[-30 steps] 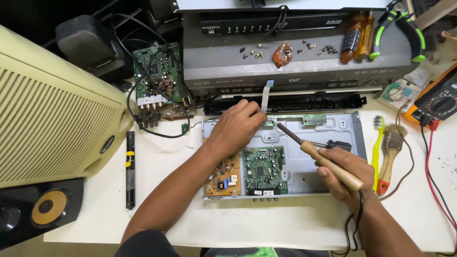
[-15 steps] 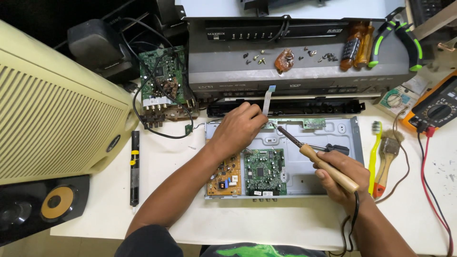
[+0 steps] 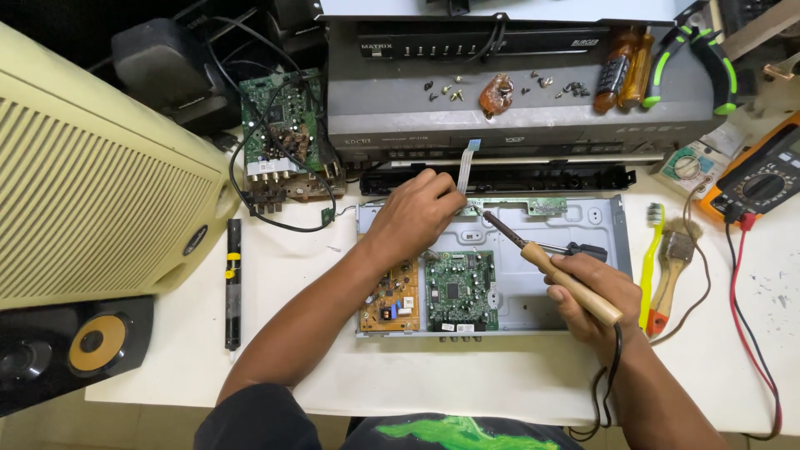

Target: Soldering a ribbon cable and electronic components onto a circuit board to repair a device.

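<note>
Head view: left hand [image 3: 414, 212] pinches a white ribbon cable [image 3: 465, 167] at a narrow green strip board [image 3: 517, 205]. Right hand [image 3: 598, 292] is clenched around a wooden-handled soldering iron [image 3: 546, 260], its tip just right of the left fingertips. Below both lies an open metal chassis [image 3: 596, 223] on a white table [image 3: 275, 350]; beyond the fingers sits a grey player [image 3: 517, 108], with a cream speaker cabinet [image 3: 92, 200] far left

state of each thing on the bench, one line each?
left hand: pinching the ribbon cable
right hand: gripping soldering iron, tip at the narrow board
chassis: open, boards exposed
screws: loose on the grey unit
pliers: lying unused
multimeter: leads plugged in
</note>
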